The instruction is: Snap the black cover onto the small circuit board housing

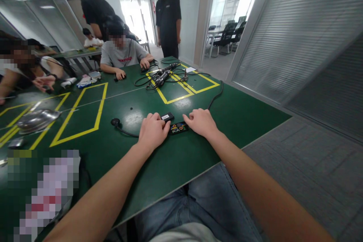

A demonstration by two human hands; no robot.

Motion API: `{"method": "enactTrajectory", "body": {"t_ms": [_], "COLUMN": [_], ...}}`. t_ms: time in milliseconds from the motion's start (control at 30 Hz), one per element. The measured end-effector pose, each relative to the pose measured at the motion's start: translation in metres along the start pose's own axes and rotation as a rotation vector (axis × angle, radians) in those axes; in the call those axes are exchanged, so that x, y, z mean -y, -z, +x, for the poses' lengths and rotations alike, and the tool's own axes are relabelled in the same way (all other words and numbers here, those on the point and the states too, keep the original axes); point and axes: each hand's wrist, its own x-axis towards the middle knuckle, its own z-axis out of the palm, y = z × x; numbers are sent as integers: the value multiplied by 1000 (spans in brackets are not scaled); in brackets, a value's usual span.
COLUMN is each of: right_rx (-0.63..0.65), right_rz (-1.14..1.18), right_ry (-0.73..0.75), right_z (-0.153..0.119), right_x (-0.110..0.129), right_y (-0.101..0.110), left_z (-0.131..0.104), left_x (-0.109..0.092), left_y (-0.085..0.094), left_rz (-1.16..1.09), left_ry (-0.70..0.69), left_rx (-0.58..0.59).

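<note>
An opened black adapter-like case point(179, 128) lies on the green table, with coils and other electronic parts showing inside it. My left hand point(153, 130) is closed at its left end, fingers curled and thumb against the edge. Just behind that thumb is a black cover piece point(167, 117) with a white label. At the right end of the case, my right hand point(202, 121) has its fingers curled and its thumb pointing left; what is under those fingers is hidden. A black plug point(115, 122) on a cord lies left of my left hand.
Black tools with tangled cables point(163, 77) lie inside yellow tape outlines at the far side. A shiny metal piece point(38, 120) sits on the left, and a pale bag point(51, 193) near left. Co-workers sit across the table and at left; two people stand behind.
</note>
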Motion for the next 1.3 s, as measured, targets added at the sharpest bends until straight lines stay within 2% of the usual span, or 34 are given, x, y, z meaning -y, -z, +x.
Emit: {"method": "enactTrajectory", "body": {"t_ms": [200,333,500,567,667,733,833,900,1100,1300], "right_rx": [26,23,34,42,40,42,50,49,29,3], "right_rz": [31,28,12,11,20,28,39,49,75,126], "right_ry": [0,-11,4,16,20,19,24,27,53,77], "right_z": [1,1,-1,-1,-1,-1,-1,-1,-1,0], "right_x": [-1,0,1,0,-2,-2,-3,-2,-1,-2], "right_y": [0,1,4,4,4,3,3,3,3,1], "left_z": [-1,0,4,3,-1,-4,-6,-6,-4,-4], "left_x": [-2,1,7,7,4,0,-4,-4,-1,-4], "left_y": [1,-3,-9,-8,-1,2,4,3,2,4], "left_rz": [-31,-140,-306,-332,-371,-404,-413,-394,-364,-335], "left_ry": [23,147,235,178,4,-133,-289,-323,-359,-351], "left_rx": [-17,-99,-41,-87,-170,-142,-31,2,4,22]}}
